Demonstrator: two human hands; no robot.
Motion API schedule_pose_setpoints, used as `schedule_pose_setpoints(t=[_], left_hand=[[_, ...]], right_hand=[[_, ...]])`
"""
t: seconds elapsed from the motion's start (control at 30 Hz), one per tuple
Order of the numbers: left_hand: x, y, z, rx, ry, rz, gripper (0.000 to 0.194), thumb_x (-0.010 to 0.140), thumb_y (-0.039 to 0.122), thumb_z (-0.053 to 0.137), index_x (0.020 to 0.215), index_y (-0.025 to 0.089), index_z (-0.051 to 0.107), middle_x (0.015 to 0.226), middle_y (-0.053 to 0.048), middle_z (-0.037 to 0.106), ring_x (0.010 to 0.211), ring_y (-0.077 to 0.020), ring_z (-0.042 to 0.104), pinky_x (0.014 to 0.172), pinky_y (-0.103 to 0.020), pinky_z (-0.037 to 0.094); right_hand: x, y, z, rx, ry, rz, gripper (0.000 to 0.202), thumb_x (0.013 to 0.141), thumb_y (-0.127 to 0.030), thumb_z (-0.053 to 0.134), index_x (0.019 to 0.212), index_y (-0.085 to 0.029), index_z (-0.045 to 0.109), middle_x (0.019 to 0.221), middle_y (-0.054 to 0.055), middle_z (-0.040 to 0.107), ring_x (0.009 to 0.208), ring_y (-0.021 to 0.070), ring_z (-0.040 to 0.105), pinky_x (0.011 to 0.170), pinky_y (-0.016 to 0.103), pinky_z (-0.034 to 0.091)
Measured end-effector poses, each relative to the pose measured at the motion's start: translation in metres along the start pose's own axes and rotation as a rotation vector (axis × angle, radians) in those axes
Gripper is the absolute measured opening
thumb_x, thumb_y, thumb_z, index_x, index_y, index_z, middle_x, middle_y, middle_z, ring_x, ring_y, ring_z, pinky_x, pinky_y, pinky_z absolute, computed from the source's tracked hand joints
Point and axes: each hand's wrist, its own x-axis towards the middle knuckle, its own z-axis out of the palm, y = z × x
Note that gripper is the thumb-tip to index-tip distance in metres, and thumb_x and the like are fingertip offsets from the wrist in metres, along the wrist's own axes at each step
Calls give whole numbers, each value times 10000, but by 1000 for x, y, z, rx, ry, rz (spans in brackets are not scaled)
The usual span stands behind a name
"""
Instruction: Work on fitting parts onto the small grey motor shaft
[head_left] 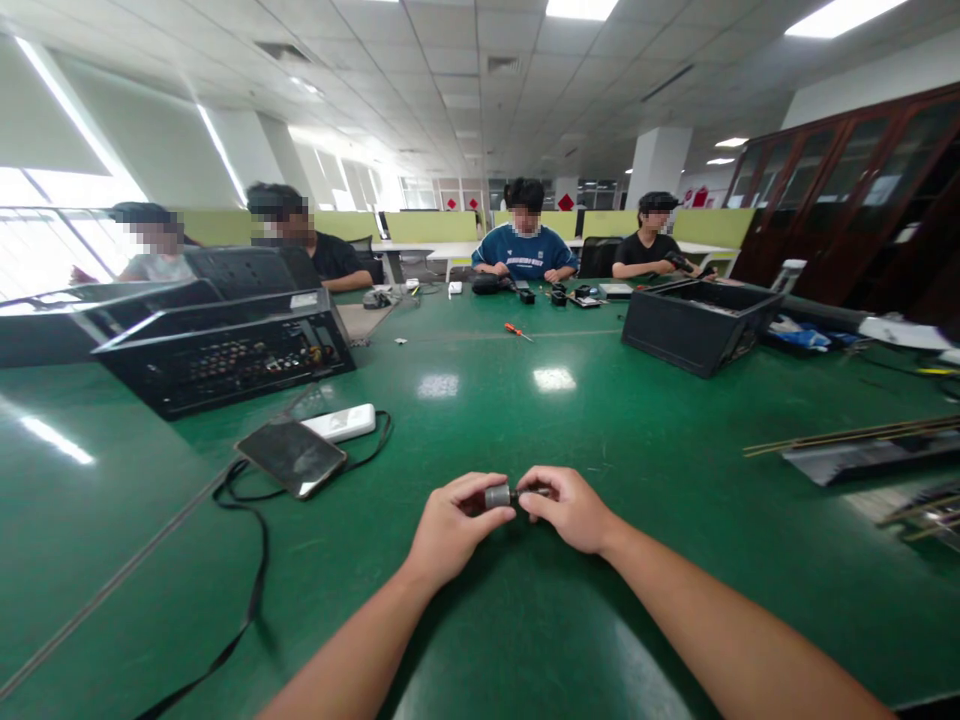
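Observation:
My left hand pinches a short grey metal cylinder between thumb and fingers, just above the green table. Against its right end, my right hand is closed on a thin dark shaft, whose far part is hidden by the fingers. Cylinder and shaft lie in one line, level between the two hands. Whether they are one piece cannot be made out.
A phone, a white power bank and a black strap lie left. Black cases stand left and right. An orange screwdriver lies ahead. Metal strips lie right. Several people sit opposite.

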Motion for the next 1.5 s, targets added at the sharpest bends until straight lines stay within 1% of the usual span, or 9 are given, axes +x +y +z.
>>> schedule_pose_setpoints(t=[0.17, 0.33, 0.67, 0.8, 1.03, 1.3, 1.5], left_hand=[[0, -1, 1, 3, -7, 5, 297, 693, 297, 750, 968, 191, 715, 934, -60, 698, 861, -216, 651, 776, -306, 526], [1, -5, -1, 48, -14, 10, 312, 709, 315, 742, 995, 196, 709, 970, -69, 696, 905, -227, 645, 827, -332, 524], [2, -3, 0, 39, -12, -5, 305, 704, 335, 745, 976, 200, 717, 950, -61, 700, 873, -220, 651, 800, -315, 524], [2, -5, -1, 19, -23, -13, 311, 710, 337, 746, 985, 197, 711, 957, -62, 691, 872, -216, 647, 804, -315, 522], [1, -3, -1, 11, -12, -20, 280, 721, 322, 742, 976, 209, 708, 935, -42, 683, 852, -199, 640, 778, -288, 503], [2, -6, 1, -44, 1, -47, 299, 735, 332, 708, 990, 180, 676, 931, -49, 663, 830, -196, 624, 763, -293, 495], [2, -8, 1, -76, -2, -58, 299, 746, 324, 706, 1007, 189, 657, 952, -43, 642, 851, -189, 607, 781, -291, 479]], right_hand=[[0, 0, 2, -18, -14, -1, 152, 853, -276, 540, 860, -152, 628, 700, 5, 595, 597, 119, 575, 597, 226, 449], [1, 1, 2, -53, -12, 10, 146, 856, -276, 548, 867, -159, 634, 686, 2, 603, 590, 122, 586, 581, 221, 449], [3, 5, -1, -74, -23, 15, 155, 864, -280, 538, 852, -157, 632, 681, 6, 615, 571, 116, 585, 564, 213, 443], [3, 5, -1, -67, -29, 15, 162, 865, -284, 533, 837, -155, 627, 683, 9, 615, 569, 115, 586, 555, 210, 439], [3, 3, -2, -37, -34, 41, 158, 860, -282, 540, 831, -152, 625, 679, 12, 614, 566, 117, 589, 563, 216, 449], [4, 2, -4, -13, -38, 45, 162, 860, -275, 529, 803, -147, 610, 667, 8, 606, 553, 110, 575, 554, 207, 441], [5, 1, -6, -8, -39, 45, 172, 861, -282, 528, 776, -150, 599, 662, 8, 602, 550, 109, 572, 552, 208, 443]])
